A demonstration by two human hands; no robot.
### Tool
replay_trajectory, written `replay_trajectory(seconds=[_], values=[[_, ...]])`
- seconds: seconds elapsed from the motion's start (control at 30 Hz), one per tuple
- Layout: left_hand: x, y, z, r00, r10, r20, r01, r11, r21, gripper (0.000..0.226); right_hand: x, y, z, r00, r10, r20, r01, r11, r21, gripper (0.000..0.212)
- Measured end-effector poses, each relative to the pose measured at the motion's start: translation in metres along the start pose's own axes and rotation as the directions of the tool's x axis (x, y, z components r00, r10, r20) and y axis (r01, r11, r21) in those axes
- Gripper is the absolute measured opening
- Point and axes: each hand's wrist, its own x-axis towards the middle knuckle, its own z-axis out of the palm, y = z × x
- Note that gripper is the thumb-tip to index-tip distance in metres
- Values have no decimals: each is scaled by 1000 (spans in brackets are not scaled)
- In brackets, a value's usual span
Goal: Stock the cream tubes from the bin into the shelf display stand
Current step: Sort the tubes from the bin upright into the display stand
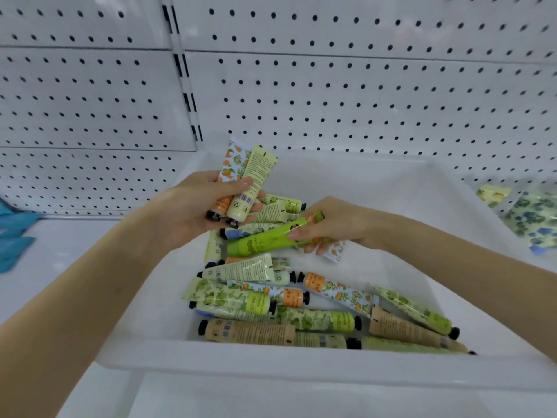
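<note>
A white plastic bin [301, 365] on the shelf holds a heap of several cream tubes [271, 306] in green, orange, tan and floral prints with black caps. Above the bin's far left, my left hand [193, 212] grips two tubes upright, caps down: a pale yellow tube [251, 182] and an orange floral tube [230, 164] behind it. My right hand [331, 227] reaches into the bin and pinches a bright green tube [265, 241] by its crimped end, with another floral tube [334, 251] under its fingers.
White pegboard [331, 95] backs the shelf. Blue packets [15, 236] lie at the left edge. At the far right, a clear display stand with floral green and blue tubes [530, 218] is partly in view. Bare white shelf surface [75, 245] lies left of the bin.
</note>
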Motion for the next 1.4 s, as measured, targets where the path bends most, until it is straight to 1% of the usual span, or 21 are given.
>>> replay_trajectory(seconds=[0.13, 0.27, 0.37, 0.43, 0.53, 0.57, 0.67, 0.7, 0.77, 0.8, 0.87, 1.03, 1.17, 1.3, 1.4], values=[[-1, 0, 1, 1000, 19, 0, -19, 997, 72, 26, -8, -8, -23, 993, -85, -87, 95, 989, 112, 26], [-3, 0, 4, 999, 16, 39, -21, 992, 127, 24, -16, -14, -33, 982, -155, -106, 179, 944, 277, 15], [-4, -2, 6, 995, 1, 103, -19, 983, 182, 24, -17, -15, -26, 978, -179, -111, 207, 919, 335, 12], [-5, -2, 6, 993, -5, 119, -22, 974, 224, 22, -16, -15, -21, 975, -184, -127, 219, 903, 369, 13], [-5, -1, 7, 989, -18, 145, -16, 973, 229, 24, -17, -18, -16, 970, -194, -149, 240, 870, 430, 27], [-6, -1, 8, 987, -22, 160, -15, 974, 225, 23, -17, -19, -15, 969, -196, -154, 244, 865, 439, 29], [-10, 1, 12, 979, -18, 203, -28, 975, 219, 15, -16, -19, -10, 968, -189, -166, 245, 858, 452, 35], [-12, 2, 13, 976, -16, 215, -35, 972, 231, 20, -16, -19, -10, 969, -182, -166, 240, 853, 463, 34], [-15, 3, 12, 973, -7, 232, -55, 964, 261, 39, -17, -20, -9, 971, -174, -163, 233, 841, 488, 25], [-15, 4, 11, 975, -2, 224, -59, 962, 267, 47, -17, -21, -9, 972, -171, -162, 230, 836, 499, 23], [-14, 3, 10, 982, 4, 191, -56, 963, 264, 52, -18, -24, -8, 972, -176, -155, 232, 825, 516, 21], [-13, 3, 9, 986, -12, 164, -32, 964, 262, 52, -22, -29, -6, 969, -202, -142, 247, 802, 544, 16], [-14, 4, 9, 989, 1, 150, -41, 963, 265, 54, -22, -29, -5, 970, -202, -134, 242, 792, 560, 17], [-14, 3, 9, 993, -8, 116, -22, 966, 256, 56, -23, -30, -5, 970, -203, -133, 242, 763, 600, 19], [-14, 2, 8, 995, -10, 101, -14, 971, 239, 55, -23, -31, -5, 969, -211, -129, 246, 759, 603, 19]])
